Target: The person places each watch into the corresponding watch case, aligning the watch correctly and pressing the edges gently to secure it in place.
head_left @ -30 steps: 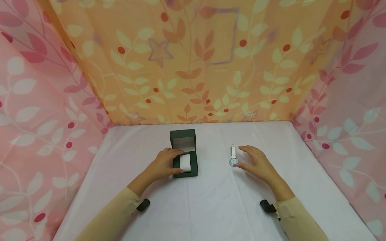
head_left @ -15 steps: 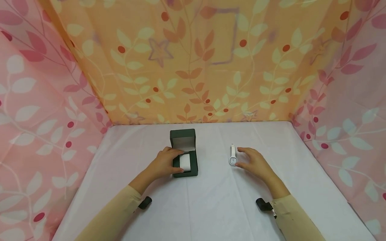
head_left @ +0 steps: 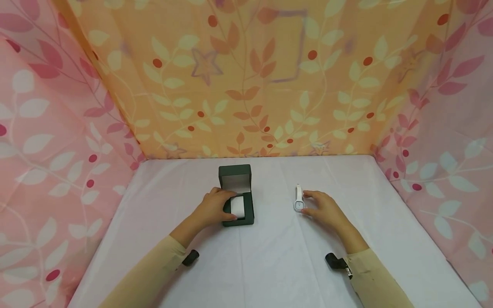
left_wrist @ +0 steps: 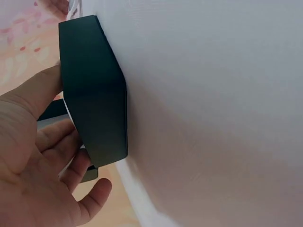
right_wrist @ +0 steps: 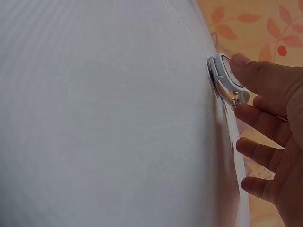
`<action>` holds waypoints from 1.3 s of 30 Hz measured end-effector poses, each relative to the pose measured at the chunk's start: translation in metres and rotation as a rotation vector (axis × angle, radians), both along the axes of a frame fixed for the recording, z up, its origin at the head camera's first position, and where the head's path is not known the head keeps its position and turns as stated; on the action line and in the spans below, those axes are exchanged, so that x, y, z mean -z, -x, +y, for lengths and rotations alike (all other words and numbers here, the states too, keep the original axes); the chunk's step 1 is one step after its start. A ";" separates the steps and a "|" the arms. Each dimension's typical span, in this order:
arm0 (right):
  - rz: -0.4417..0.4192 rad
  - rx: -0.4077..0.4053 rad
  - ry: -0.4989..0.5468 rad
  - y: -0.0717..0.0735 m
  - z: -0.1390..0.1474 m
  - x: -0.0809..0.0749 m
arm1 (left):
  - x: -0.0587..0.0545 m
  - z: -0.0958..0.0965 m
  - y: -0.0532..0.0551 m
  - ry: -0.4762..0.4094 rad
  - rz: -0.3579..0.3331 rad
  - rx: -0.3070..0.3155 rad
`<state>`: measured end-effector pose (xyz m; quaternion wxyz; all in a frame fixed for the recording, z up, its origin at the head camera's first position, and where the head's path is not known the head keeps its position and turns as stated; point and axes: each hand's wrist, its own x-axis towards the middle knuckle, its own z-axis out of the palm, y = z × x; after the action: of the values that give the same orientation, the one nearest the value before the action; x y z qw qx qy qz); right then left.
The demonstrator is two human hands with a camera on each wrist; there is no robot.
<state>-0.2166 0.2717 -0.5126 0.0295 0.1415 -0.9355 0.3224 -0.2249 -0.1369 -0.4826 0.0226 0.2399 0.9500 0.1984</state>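
Observation:
A dark green watch box [head_left: 249, 214] stands on the table with its lid [head_left: 235, 170] raised, a white cushion [head_left: 237, 208] inside. My left hand [head_left: 212, 208] rests over the box's left rim, thumb toward the near end of the cushion and forefinger toward the far end. From the left wrist, its thumb [left_wrist: 42, 90] and loosely bent fingers lie along the box's top edge. A white wristwatch [head_left: 299, 206] lies to the right, strap pointing away. My right hand [head_left: 325, 209] is beside it; in the right wrist view the thumb is right at the watch's dial [right_wrist: 229, 71], other fingers spread.
White cloth covers the table [head_left: 269, 256]. An orange leaf-patterned curtain [head_left: 246, 85] hangs behind its far edge, with pink patterned curtains along both sides. A small black camera sits on each wrist, one at the left sleeve [head_left: 146, 273], one at the right sleeve [head_left: 375, 278].
My right hand has shifted slightly toward me, its forefinger now lower alongside the strap. The left hand stays on the box; box and watch rest in place.

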 end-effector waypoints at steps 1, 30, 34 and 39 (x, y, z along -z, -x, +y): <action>-0.005 0.001 0.000 0.000 0.000 0.001 | 0.000 0.001 0.000 -0.002 0.004 -0.003; -0.028 0.066 -0.027 0.004 -0.005 0.002 | -0.002 0.011 -0.002 0.075 0.067 0.014; -0.050 0.081 -0.005 0.005 -0.006 0.003 | -0.001 0.009 -0.004 0.068 0.089 0.012; -0.062 0.101 -0.001 0.005 -0.008 0.004 | -0.001 0.007 -0.005 0.071 0.106 0.016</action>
<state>-0.2213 0.2637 -0.5164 0.0167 0.0842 -0.9420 0.3243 -0.2196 -0.1295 -0.4814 -0.0175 0.2566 0.9544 0.1514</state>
